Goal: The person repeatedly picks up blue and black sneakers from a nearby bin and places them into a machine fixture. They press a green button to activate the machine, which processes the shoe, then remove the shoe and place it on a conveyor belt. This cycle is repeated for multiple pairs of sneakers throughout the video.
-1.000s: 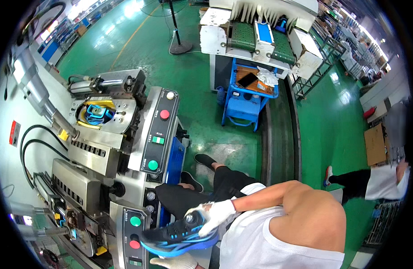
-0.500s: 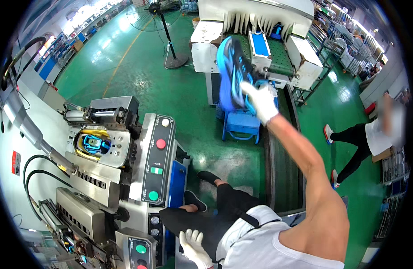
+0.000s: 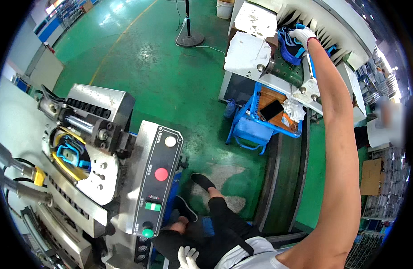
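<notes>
The right hand [image 3: 303,33], in a white glove, is stretched far out at the end of the bare arm, up to the pale machine [image 3: 278,40] at the top of the view. Its fingers are closed on a blue and black shoe [image 3: 289,45]. The shoe hangs just below and to the left of the glove, touching it, and it is pressed against the green front part of this machine, under the row of white fins. I cannot tell if the shoe already rests on something or if only the hand carries it.

The left hand [image 3: 187,258], also in a white glove, is low at the bottom edge, near the person's dark lap. The fingers are a little spread and hold nothing; only part of the hand is visible.

Just left of this hand stands a steel control panel [image 3: 155,179] with a white button, a red button [image 3: 161,174] and a green button [image 3: 147,232]. Further left is a press head with blue clamps and a yellow ring [image 3: 69,154] inside.

Below the pale machine stands a blue cart [image 3: 251,130], well apart from the shoe, and on it lie a dark flat phone [image 3: 271,110] and a white cloth [image 3: 295,110]. The floor [image 3: 152,67] is green.
</notes>
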`<action>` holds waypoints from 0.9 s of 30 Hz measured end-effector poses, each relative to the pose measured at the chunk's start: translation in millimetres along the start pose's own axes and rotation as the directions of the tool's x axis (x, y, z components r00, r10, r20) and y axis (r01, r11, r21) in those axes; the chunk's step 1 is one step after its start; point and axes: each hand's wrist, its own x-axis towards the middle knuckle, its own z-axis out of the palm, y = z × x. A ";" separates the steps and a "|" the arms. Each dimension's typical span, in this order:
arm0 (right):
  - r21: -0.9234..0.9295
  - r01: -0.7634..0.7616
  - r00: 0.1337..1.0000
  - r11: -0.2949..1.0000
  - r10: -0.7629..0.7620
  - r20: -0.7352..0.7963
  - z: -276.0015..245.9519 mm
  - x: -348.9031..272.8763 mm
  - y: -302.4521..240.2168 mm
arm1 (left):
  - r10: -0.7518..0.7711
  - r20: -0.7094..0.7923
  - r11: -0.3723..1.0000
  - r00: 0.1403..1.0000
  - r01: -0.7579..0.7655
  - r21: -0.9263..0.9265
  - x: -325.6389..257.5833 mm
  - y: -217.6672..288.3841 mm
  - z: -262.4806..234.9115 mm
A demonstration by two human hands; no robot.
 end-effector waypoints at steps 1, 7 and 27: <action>-0.032 0.018 1.000 0.999 -0.018 -0.003 -4.5 20.2 9.2 | 0.039 0.033 0.999 0.999 -0.040 0.024 2.7 -0.1 2.8; -0.076 0.134 0.913 0.988 -0.153 -0.378 -21.8 59.5 35.5 | 0.051 0.134 0.998 0.990 -0.045 -0.047 19.4 23.5 24.5; 0.255 0.065 -0.589 0.965 -0.169 0.790 172.5 -879.0 56.1 | -0.267 -0.894 0.963 0.359 0.132 -0.234 -265.6 -275.3 -146.1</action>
